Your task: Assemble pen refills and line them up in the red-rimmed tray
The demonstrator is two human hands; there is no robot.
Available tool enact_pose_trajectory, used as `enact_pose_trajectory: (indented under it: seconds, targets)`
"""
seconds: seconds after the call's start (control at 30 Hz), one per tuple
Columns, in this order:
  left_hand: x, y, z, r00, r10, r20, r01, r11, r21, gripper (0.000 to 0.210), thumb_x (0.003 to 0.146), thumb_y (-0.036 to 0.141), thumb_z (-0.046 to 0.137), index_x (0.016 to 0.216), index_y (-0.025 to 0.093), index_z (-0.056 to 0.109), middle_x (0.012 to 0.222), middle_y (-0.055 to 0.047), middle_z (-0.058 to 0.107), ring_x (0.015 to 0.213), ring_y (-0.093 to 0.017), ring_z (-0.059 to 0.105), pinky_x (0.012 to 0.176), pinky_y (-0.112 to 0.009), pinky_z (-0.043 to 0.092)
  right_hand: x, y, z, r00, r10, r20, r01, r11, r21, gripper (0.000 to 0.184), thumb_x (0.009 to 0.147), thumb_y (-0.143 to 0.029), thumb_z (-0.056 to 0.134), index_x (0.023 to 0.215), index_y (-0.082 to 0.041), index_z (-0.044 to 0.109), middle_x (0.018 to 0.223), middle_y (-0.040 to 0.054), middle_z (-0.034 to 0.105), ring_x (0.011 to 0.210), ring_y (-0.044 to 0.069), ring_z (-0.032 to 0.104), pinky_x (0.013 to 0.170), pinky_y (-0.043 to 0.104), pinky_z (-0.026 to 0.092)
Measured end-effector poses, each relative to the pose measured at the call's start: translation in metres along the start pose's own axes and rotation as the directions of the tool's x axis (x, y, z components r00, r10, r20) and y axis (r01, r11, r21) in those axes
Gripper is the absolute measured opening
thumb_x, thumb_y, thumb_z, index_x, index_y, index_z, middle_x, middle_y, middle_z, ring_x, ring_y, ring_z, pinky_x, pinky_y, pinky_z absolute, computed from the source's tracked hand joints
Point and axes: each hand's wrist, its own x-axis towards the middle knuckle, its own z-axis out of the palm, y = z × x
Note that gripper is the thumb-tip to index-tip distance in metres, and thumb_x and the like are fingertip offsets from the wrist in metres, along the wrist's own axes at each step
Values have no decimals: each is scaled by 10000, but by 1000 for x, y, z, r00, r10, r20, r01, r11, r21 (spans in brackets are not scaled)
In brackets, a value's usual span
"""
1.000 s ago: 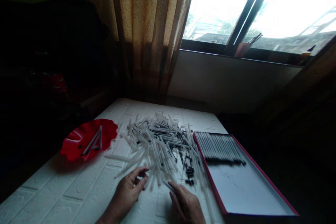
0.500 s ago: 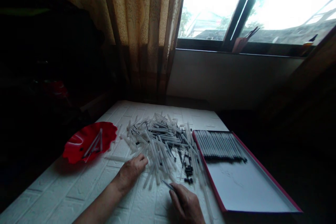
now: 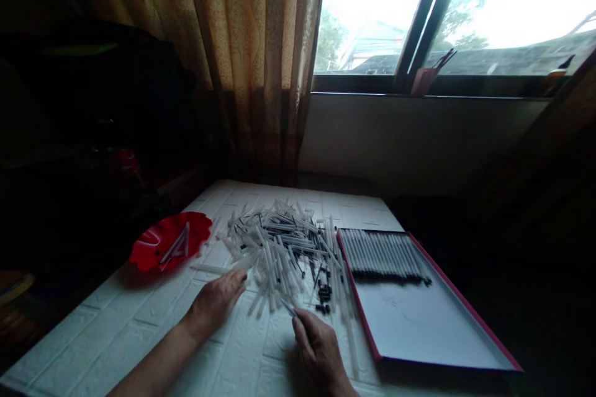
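Note:
A loose heap of clear pen tubes (image 3: 279, 248) with thin dark refills and small black caps lies on the white brick-patterned table (image 3: 139, 329). My left hand (image 3: 215, 301) rests palm down at the heap's near left edge, fingertips touching the tubes. My right hand (image 3: 316, 347) sits near the table's front and pinches a thin pen refill (image 3: 289, 308) that points up-left. To the right, a red-rimmed flat tray (image 3: 419, 322) holds a neat row of finished pens (image 3: 384, 254) at its far end.
A red wavy-edged dish (image 3: 170, 240) with a few tubes stands at the left of the table. A curtain (image 3: 251, 62) and a window sill (image 3: 419, 96) rise behind. The room to the left and right of the table is dark.
My left hand reached forward from near my right hand to the heap's edge and flattened on the tubes. My right hand kept its hold on the refill. The view shifted slightly.

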Motion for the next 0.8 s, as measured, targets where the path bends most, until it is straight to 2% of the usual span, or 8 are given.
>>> enact_pose_trajectory:
  seconds: [0.07, 0.13, 0.2, 0.3, 0.37, 0.47, 0.6, 0.8]
  targets:
    - [-12, 11, 3, 1000, -19, -22, 17, 998, -58, 247, 886, 231, 474, 1083, 215, 622, 1080, -85, 700, 922, -222, 677, 805, -309, 534, -2, 1, 1, 1000, -14, 27, 14, 1000, 0, 257, 939, -244, 429, 1031, -179, 660, 867, 73, 745, 792, 178, 720, 718, 205, 537]
    - [-22, 22, 13, 999, -42, -9, 40, 988, -149, 245, 902, 325, 466, 1050, 225, 634, 1005, -54, 721, 756, -173, 694, 668, -239, 550, -3, 2, 2, 998, -20, 60, 20, 1000, -3, 264, 940, -237, 421, 1068, -194, 648, 866, 62, 734, 788, 174, 711, 730, 211, 528]
    - [-29, 31, 28, 984, -177, 34, 172, 866, -470, 321, 870, 444, 502, 1021, 193, 635, 921, -55, 724, 620, -155, 673, 576, -228, 536, -5, 1, 2, 996, -13, 92, 15, 1000, -27, 275, 942, -242, 411, 1090, -205, 640, 846, 54, 720, 758, 172, 701, 703, 212, 519]
    - [-35, 36, 49, 961, -245, 130, 264, 665, -699, 467, 788, 618, 564, 954, 188, 638, 851, -32, 710, 570, -139, 641, 550, -219, 509, -5, -2, 1, 988, -7, 155, 22, 995, -98, 272, 943, -257, 412, 1099, -217, 632, 805, 44, 698, 704, 169, 685, 635, 203, 492]
    - [-37, 36, 57, 947, -271, 173, 307, 602, -737, 529, 741, 681, 586, 933, 192, 642, 779, -10, 692, 529, -125, 606, 506, -206, 473, -5, -4, -1, 981, 0, 195, 30, 989, -148, 266, 946, -260, 412, 1094, -223, 630, 781, 37, 685, 680, 163, 675, 612, 196, 470]
    - [-39, 35, 61, 932, -299, 204, 348, 585, -733, 566, 715, 708, 594, 940, 192, 648, 690, 15, 658, 494, -117, 565, 483, -202, 442, -4, -7, -3, 970, 11, 242, 43, 975, -216, 268, 949, -255, 403, 1092, -223, 628, 760, 35, 670, 655, 159, 661, 593, 196, 446]
    - [-39, 36, 56, 937, -275, 215, 342, 602, -721, 534, 744, 683, 577, 928, 188, 657, 639, 24, 627, 487, -118, 542, 479, -201, 430, -4, -9, -3, 959, 19, 283, 64, 958, -280, 258, 945, -248, 408, 1078, -224, 628, 747, 30, 660, 621, 152, 647, 561, 197, 414]
    - [-39, 35, 52, 963, -221, 151, 262, 658, -706, 390, 789, 530, 593, 944, 181, 678, 607, 20, 624, 489, -127, 532, 497, -207, 446, -4, -10, -5, 949, 21, 316, 89, 940, -328, 224, 939, -250, 439, 1056, -223, 627, 736, 21, 651, 618, 139, 632, 564, 191, 392]
